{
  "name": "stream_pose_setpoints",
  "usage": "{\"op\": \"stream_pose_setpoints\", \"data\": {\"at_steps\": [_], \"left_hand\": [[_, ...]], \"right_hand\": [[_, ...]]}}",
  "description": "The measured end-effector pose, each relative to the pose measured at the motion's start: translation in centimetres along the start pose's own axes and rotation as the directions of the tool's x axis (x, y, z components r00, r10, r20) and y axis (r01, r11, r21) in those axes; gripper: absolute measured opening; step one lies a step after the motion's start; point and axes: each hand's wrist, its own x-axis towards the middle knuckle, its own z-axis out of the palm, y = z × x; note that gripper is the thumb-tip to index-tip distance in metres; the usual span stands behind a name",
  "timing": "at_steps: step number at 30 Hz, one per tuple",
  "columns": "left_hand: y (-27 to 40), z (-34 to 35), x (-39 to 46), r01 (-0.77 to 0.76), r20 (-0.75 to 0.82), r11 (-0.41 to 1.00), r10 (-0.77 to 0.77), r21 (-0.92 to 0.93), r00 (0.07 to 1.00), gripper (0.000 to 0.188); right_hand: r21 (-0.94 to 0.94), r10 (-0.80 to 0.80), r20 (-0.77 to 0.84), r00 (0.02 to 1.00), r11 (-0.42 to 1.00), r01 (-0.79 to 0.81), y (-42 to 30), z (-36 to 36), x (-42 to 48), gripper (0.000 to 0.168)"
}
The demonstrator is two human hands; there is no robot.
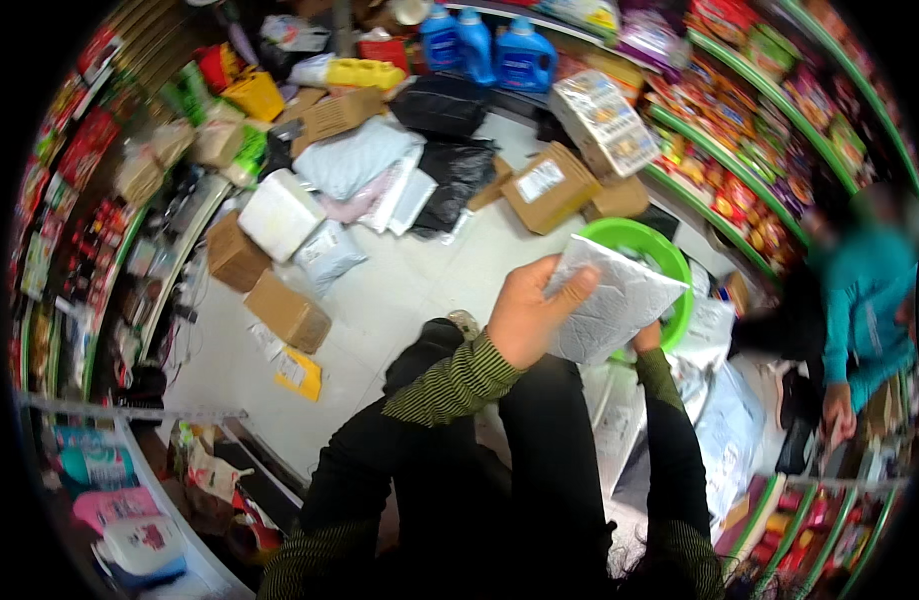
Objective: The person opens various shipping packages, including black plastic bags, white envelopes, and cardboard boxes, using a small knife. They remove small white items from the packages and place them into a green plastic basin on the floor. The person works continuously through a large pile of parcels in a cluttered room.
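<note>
My left hand [531,311] grips a silver padded envelope [609,304] by its left side, thumb on top. Behind the envelope's lower right edge is my right hand [646,337]; its fingers are hidden, so I cannot tell whether they hold anything. A bright green plastic basin [681,262] stands on the floor beyond both hands. The envelope covers part of the basin, and its contents are mostly out of sight. Beside my right forearm lie pale plastic mailing bags [729,420].
Parcels lie ahead, among them a labelled cardboard box [553,187], a black plastic bag [448,176] and a yellow envelope [298,373]. Snack shelves [737,161] curve along the right. A person in a teal top [868,300] is at the right. Blue detergent jugs [525,56] stand at the back.
</note>
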Motion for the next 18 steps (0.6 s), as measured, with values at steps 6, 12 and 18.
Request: {"op": "stream_pose_setpoints", "data": {"at_steps": [6,12,18], "left_hand": [[-4.1,2.5,-1.0,-0.077,0.149,0.973,0.045,0.216,0.988,0.021],[-4.5,3.0,-0.8,-0.472,0.355,0.782,0.34,0.408,0.871,0.013],[-4.4,2.6,-0.9,-0.465,0.426,0.758,0.273,0.456,0.863,0.013]], "right_hand": [[0.711,0.167,0.253,0.953,0.636,-0.3,-13.7,-2.4,-0.3,0.019],[0.886,0.011,0.225,0.974,0.414,-0.209,-24.0,-6.4,-2.4,0.012],[0.65,-0.069,0.459,0.886,0.705,-0.282,-27.0,-6.5,-3.7,0.012]]}}
